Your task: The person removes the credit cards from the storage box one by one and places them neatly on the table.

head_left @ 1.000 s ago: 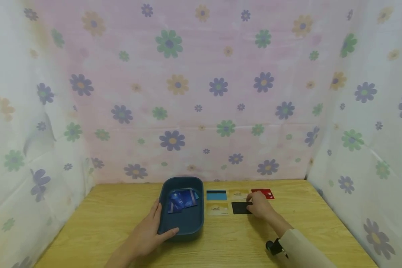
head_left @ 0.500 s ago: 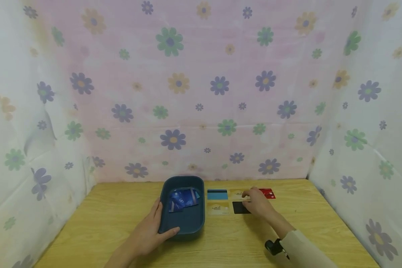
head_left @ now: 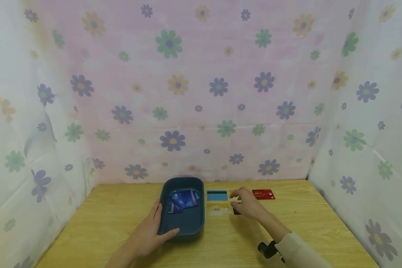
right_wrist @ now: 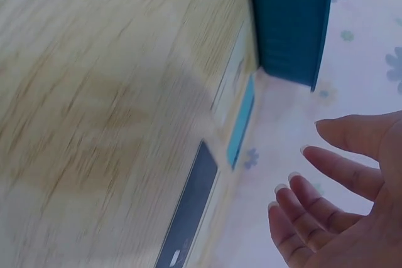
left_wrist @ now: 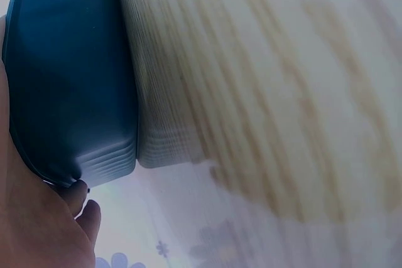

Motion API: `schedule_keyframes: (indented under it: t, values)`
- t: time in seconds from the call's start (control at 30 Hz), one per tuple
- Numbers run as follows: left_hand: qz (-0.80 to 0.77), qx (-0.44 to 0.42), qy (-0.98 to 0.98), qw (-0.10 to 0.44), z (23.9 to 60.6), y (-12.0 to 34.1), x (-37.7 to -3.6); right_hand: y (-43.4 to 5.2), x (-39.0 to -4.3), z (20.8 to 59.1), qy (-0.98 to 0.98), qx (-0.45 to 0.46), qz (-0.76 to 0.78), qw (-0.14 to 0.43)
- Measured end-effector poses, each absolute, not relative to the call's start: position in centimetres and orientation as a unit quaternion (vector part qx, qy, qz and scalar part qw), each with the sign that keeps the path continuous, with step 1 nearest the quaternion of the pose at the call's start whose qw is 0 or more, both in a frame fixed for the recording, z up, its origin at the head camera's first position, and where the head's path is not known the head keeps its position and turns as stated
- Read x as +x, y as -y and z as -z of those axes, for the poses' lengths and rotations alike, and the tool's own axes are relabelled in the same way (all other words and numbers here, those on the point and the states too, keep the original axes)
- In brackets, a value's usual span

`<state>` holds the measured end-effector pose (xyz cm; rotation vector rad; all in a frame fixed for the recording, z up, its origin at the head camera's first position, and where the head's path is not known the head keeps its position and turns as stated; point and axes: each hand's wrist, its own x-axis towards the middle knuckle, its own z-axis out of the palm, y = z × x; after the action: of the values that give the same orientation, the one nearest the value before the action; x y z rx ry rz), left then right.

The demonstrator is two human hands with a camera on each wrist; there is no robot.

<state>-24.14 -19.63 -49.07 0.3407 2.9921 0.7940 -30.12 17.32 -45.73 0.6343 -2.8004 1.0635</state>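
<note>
The blue tray [head_left: 182, 219] stands on the wooden table [head_left: 104, 219], near its middle, and I use it as the landmark. The left hand [head_left: 147, 234] holds the tray at its near left corner: the fingers lie along the left wall and the thumb presses on the near rim. In the left wrist view the fingers curl around the tray's edge [left_wrist: 75, 180]. Inside the tray, toward its far end, lies a small pile of blue cards [head_left: 182, 201].

Right of the tray, cards lie flat in two rows. Just beside the tray's right wall are a blue striped card [head_left: 216, 195] in the far row and a pale yellow card [head_left: 217, 210] in the near row, close to the wall but apart from it. The right hand [head_left: 246, 203] hovers further right of the tray, over the next cards, and hides most of a black card [head_left: 236, 211]. Its fingers are spread and nearly straight, and they hold nothing, as the right wrist view shows [right_wrist: 333, 186]. A red card [head_left: 263, 194] lies beyond the hand, farthest from the tray.

Left of the tray the table is bare up to the flowered cloth [head_left: 201, 93]. Near the front edge, right of the tray, there is also free wood.
</note>
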Motion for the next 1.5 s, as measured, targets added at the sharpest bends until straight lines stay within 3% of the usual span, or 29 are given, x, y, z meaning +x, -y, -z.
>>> schedule_keyframes:
  t: [0.43,0.77,1.5]
  values:
    - [-0.261,0.109,-0.959,0.013,48.9,19.5,-24.1,-14.9,-29.3,44.7,0.892,0.291,-0.346,0.031]
    - [-0.26,0.11,-0.959,0.017,48.8,19.5,-23.9,-12.6,-29.4,44.9,0.877,0.299,-0.375,0.004]
    - [-0.262,0.112,-0.959,0.009,49.0,19.6,-24.0,-6.9,-29.7,44.6,0.867,0.317,-0.385,0.015]
